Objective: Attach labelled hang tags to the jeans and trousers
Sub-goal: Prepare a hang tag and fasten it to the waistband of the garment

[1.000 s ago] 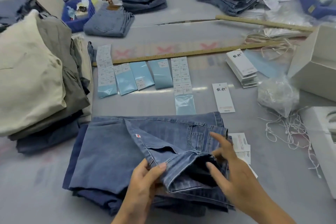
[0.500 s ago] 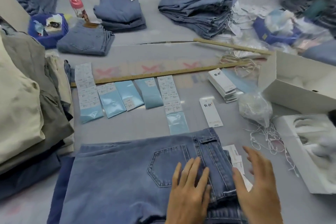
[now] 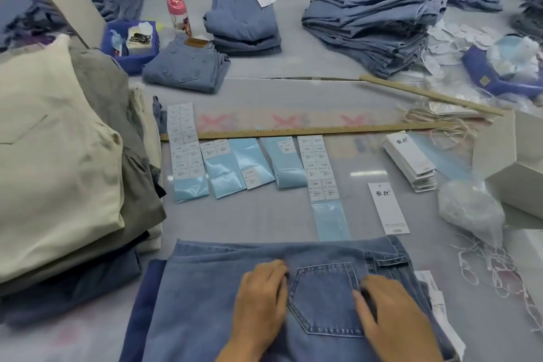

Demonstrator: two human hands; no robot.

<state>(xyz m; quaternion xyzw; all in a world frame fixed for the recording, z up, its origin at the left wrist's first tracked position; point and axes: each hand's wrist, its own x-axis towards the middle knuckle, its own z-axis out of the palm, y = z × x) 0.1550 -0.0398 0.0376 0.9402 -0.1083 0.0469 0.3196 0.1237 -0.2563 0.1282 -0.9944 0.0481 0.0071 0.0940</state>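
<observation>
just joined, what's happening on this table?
A person is tagging trousers. Both hands, left hand and right hand, rest on the folded jeans at the near edge, either side of the back pocket; fingers look curled, holding nothing visible. A single hang tag lies just beyond, with sticker strips along the wooden ruler. Untagged folded trousers are stacked at left.

**Both hands flat on folded jeans**

The left hand and right hand press on folded jeans either side of the back pocket, fingers bent at the tips. On the worktop beyond lie sticker strips, a single hang tag, a tag stack and a wooden ruler. Folded trousers are piled at left.
</observation>
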